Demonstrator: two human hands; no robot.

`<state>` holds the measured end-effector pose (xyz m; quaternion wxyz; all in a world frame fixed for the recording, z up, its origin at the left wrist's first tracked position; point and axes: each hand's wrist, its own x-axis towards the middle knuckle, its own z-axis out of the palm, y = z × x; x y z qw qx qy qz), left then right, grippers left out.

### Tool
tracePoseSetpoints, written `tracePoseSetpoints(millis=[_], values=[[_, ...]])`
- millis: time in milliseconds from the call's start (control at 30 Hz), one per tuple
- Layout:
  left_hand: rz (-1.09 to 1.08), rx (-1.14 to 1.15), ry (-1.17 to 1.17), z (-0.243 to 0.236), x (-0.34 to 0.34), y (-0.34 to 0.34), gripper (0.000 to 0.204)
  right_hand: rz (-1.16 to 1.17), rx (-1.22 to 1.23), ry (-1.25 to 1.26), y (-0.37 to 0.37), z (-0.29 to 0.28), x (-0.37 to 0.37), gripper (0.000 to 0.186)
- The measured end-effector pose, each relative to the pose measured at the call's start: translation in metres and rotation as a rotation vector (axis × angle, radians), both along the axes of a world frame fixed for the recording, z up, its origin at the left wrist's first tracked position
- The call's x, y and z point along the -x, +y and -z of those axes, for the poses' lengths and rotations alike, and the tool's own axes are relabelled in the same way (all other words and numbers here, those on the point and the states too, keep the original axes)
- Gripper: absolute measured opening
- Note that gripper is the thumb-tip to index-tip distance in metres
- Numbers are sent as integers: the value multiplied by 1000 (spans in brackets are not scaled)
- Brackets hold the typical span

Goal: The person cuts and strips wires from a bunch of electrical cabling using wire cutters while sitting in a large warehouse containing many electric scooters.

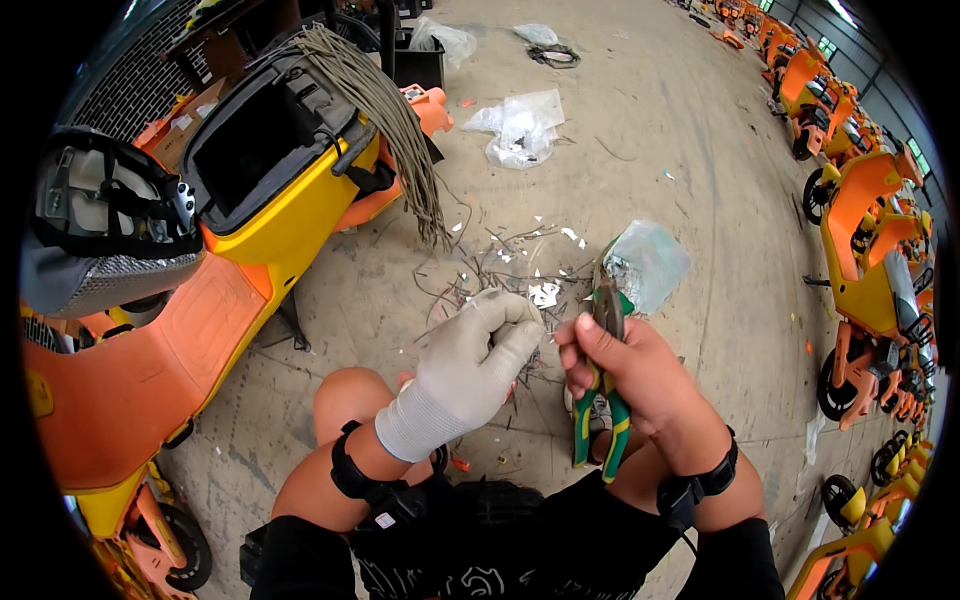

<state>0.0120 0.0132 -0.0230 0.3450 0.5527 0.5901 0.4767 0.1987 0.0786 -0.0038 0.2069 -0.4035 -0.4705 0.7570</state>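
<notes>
My left hand (462,365), in a pale grey knitted glove, is closed in a pinch with thumb and forefinger pressed together. Whatever lies between those fingertips is too small or hidden to make out. My bare right hand (640,372) grips a pair of pliers (618,425) with green and yellow handles, jaws pointing up and away from me. The two hands are close together but apart. Below them on the floor lie dark cut wire scraps (455,285) and white torn bits (545,294). Just beyond the pliers sits a clear plastic bag (655,262) with something inside.
At my left stands a yellow and orange scooter (290,225) with an open dark compartment, a bundle of grey-brown cables (385,115) draped over it. A crumpled plastic bag (525,130) lies farther ahead. Rows of similar scooters (860,270) line the right side.
</notes>
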Motion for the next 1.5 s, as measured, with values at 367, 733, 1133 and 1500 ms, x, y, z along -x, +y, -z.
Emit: tracePoseSetpoints(millis=[367, 733, 1133, 1500], values=[[31, -152, 285, -1, -3, 0, 11, -44, -560, -267, -13, -2, 7, 14], [242, 526, -361, 1, 13, 4, 25, -233, -1720, -345, 1, 15, 2, 15], [-41, -261, 308, 2, -3, -3, 7, -72, -245, -72, -6, 8, 10, 23], [104, 238, -99, -3, 0, -1, 19, -174, -1424, -262, -2, 14, 4, 39]])
